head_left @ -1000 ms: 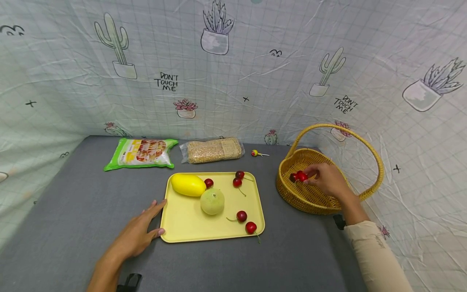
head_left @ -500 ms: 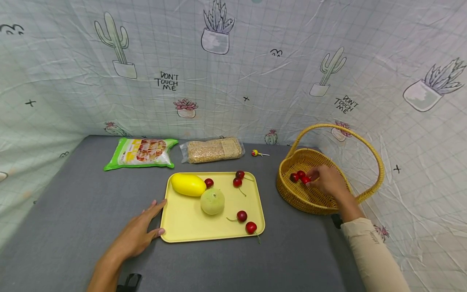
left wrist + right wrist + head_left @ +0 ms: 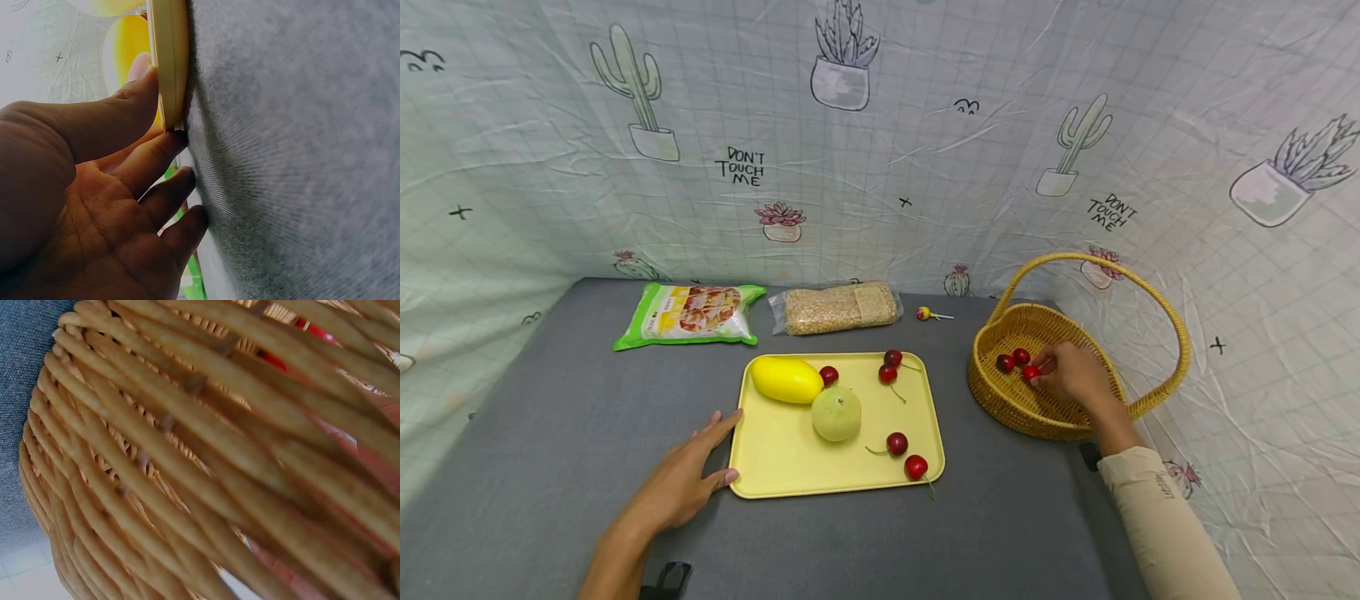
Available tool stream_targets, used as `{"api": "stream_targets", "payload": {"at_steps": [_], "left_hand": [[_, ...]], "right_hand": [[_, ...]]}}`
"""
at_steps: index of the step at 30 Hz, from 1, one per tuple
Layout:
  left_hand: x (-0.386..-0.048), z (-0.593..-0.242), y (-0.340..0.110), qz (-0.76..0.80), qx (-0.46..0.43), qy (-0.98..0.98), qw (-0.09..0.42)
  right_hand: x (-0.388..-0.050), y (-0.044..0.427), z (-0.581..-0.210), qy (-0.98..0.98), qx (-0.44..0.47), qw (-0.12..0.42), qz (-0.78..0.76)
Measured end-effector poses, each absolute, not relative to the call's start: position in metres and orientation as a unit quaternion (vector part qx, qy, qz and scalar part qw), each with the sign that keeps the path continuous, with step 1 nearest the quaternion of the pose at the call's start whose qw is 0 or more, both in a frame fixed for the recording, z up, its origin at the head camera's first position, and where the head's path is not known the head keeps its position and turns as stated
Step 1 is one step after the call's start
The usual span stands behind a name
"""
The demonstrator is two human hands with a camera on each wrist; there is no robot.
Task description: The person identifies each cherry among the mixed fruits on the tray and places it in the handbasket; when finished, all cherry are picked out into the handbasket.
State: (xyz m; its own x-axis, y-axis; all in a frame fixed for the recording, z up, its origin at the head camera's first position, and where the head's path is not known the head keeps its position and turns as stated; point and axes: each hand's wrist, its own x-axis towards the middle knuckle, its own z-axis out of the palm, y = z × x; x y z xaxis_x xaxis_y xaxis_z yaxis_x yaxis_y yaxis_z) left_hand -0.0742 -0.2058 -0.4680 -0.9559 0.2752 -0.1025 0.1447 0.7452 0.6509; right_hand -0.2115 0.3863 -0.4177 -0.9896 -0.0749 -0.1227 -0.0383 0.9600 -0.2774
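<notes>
Wicker basket (image 3: 150, 469) screens right wrist view; head: right hand (image 3: 1071, 375) touching cherry (image 3: 1029, 372).

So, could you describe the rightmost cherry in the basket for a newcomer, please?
On the grey table, at right, stands a wicker basket with an arched handle. Inside lie three cherries. The wanted cherry, nearest the viewer, is the only one at the right grip.

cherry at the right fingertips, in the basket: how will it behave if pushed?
The cherry likely rolls easily, being small and round. Its shiny skin may slip against the right hand. The raised side of the basket should probably stop it rolling far.
</notes>
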Motion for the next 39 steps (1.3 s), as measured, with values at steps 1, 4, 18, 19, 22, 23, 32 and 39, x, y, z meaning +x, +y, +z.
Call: {"api": "stream_targets", "payload": {"at_steps": [1, 4, 18, 19, 22, 23, 32, 39], "left_hand": [[-0.074, -0.468, -0.206, 0.339, 0.113, 0.929, 0.096], [-0.074, -0.468, -0.206, 0.341, 0.114, 0.928, 0.095], [-0.073, -0.468, -0.206, 0.341, 0.112, 0.928, 0.100], [-0.073, -0.468, -0.206, 0.341, 0.112, 0.928, 0.101], [-0.074, -0.468, -0.206, 0.340, 0.113, 0.928, 0.100], [-0.074, -0.467, -0.206, 0.339, 0.114, 0.928, 0.100], [-0.074, -0.467, -0.206, 0.336, 0.114, 0.930, 0.097], [-0.074, -0.467, -0.206, 0.335, 0.114, 0.931, 0.094]], "right_hand": [[-0.211, 0.386, -0.417, 0.988, -0.027, 0.067, -0.140], [-0.211, 0.386, -0.417, 0.987, -0.023, 0.070, -0.141], [-0.199, 0.382, -0.407, 0.984, -0.008, 0.060, -0.165], [-0.197, 0.381, -0.406, 0.985, -0.010, 0.055, -0.166], [-0.191, 0.378, -0.404, 0.986, -0.017, 0.038, -0.164], [-0.190, 0.377, -0.403, 0.986, -0.019, 0.031, -0.164], [-0.170, 0.361, -0.394, 0.981, -0.072, -0.050, -0.174], [-0.156, 0.345, -0.384, 0.976, -0.102, -0.097, -0.168]]}}
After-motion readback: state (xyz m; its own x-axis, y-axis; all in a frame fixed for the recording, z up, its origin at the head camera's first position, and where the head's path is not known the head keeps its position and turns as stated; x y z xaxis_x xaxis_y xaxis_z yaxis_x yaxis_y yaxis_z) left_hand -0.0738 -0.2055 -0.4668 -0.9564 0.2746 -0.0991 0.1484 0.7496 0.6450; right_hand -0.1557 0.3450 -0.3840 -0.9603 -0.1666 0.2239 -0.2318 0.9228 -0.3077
